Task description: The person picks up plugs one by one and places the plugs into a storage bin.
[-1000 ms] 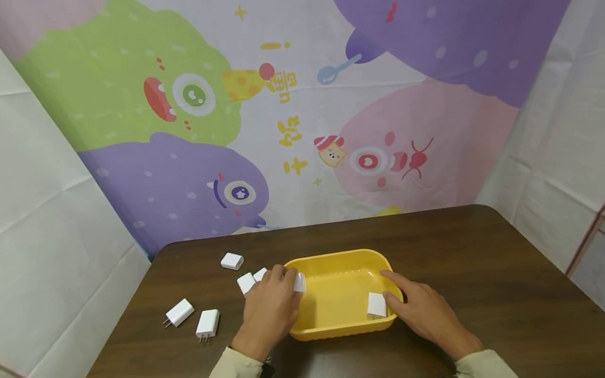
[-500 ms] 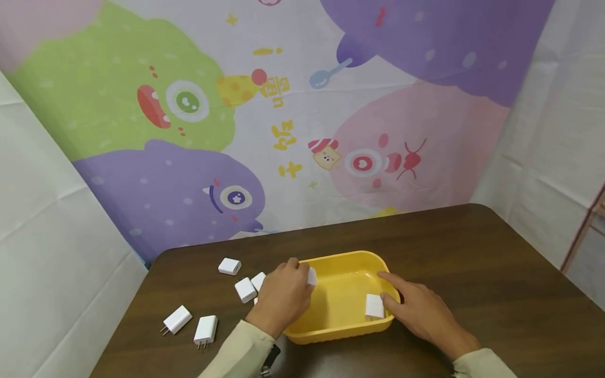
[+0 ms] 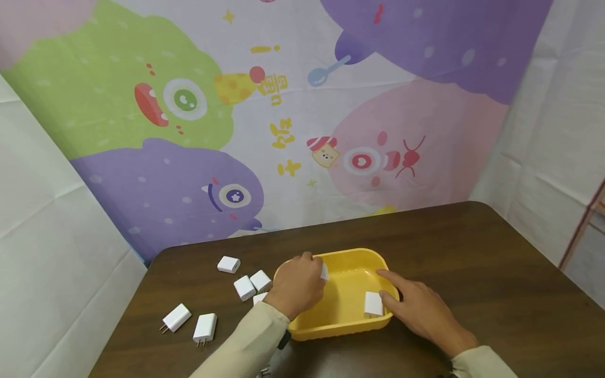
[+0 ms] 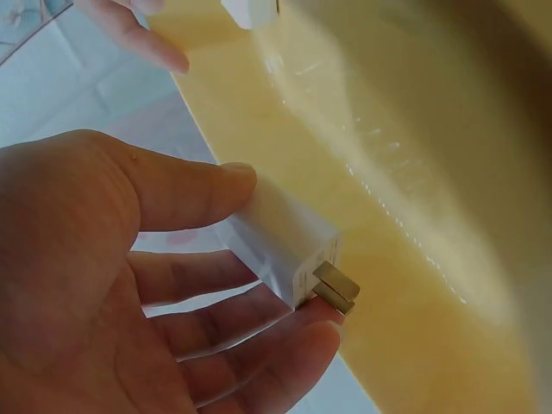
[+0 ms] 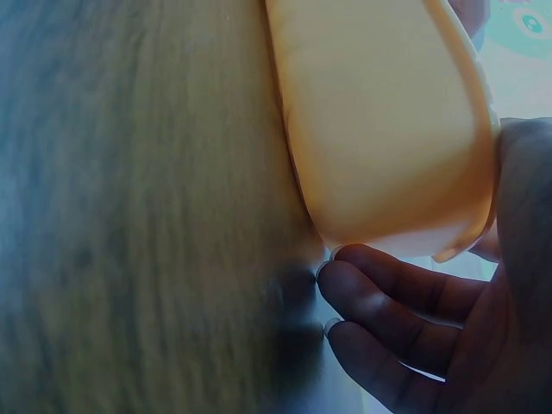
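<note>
Holding a white charger (image 4: pixel 280 237) between thumb and fingers, the left hand (image 3: pixel 298 283) hangs over the near-left part of the yellow tub (image 3: pixel 352 328); the wrist view shows the plug's two metal prongs pointing down toward the tub floor. The grip is a light pinch, with the fingers only partly curled. The right hand (image 3: pixel 420 310) rests on the tub's right rim, its fingers curled round the edge and outer wall, steadying it. Just inside that rim, touching the right hand's fingertips, a second charger (image 3: pixel 372 304) already stands in the tub.

Left of the left hand, more chargers lie on the brown table (image 3: pixel 496 273): a pair (image 3: pixel 252 286) just beside the wrist, one (image 3: pixel 229 264) farther back, and two with prongs showing (image 3: pixel 189 323) well apart toward the table's left edge. Another is partly hidden beside the sleeve.

The step in hand looks like dropping chargers into the tub one by one, with most still outside. The next move probably calls for opening the pinch low over the tub floor so the charger does not bounce out, while the right hand keeps the tub from sliding.
</note>
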`<state>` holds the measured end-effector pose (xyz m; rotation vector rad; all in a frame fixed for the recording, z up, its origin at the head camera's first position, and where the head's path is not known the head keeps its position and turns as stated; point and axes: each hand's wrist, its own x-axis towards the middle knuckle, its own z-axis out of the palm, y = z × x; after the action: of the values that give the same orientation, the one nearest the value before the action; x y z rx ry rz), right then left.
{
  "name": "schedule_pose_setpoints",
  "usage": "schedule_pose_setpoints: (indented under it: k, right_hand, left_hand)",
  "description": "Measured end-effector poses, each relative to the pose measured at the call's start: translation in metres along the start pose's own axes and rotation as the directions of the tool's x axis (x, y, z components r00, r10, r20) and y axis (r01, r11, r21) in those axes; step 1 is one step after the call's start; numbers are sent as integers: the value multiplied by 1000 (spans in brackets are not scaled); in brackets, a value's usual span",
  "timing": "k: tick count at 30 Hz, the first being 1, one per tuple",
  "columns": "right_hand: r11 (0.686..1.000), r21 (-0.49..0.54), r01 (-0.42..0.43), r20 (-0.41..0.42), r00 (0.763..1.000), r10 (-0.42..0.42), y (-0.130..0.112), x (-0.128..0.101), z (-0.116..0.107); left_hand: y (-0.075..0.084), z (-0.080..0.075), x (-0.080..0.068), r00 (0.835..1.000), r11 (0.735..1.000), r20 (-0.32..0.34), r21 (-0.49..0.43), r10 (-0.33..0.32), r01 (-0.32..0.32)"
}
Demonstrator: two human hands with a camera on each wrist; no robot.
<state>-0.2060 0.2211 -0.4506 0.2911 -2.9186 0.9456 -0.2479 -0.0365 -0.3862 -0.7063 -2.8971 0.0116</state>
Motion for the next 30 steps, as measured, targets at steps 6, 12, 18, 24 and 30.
schedule_pose_setpoints:
  k: [6, 12, 18, 24, 30]
  right_hand:
    - [1000, -1, -5, 3, 1000, 5, 0, -1, -1]
    - [1000, 0, -18, 13, 1000, 18, 1, -1, -3]
    - [1000, 0, -15, 15, 1000, 15, 2, 0, -1]
    - [1000, 8, -8, 22, 1000, 8, 2, 1, -1]
    - [999, 8, -35, 58, 998, 35, 0, 3, -2]
  left_hand:
    - [9, -1, 8, 998, 1000, 59, 14, -14, 14]
    - [16, -1, 15, 999, 998, 25, 56, 34, -35]
    - [20, -3, 20, 997, 993, 37, 94, 70, -73]
    - [25, -6, 23, 994, 988, 44, 116, 95, -100]
    - [32, -7, 27, 991, 983, 84, 142, 105, -116]
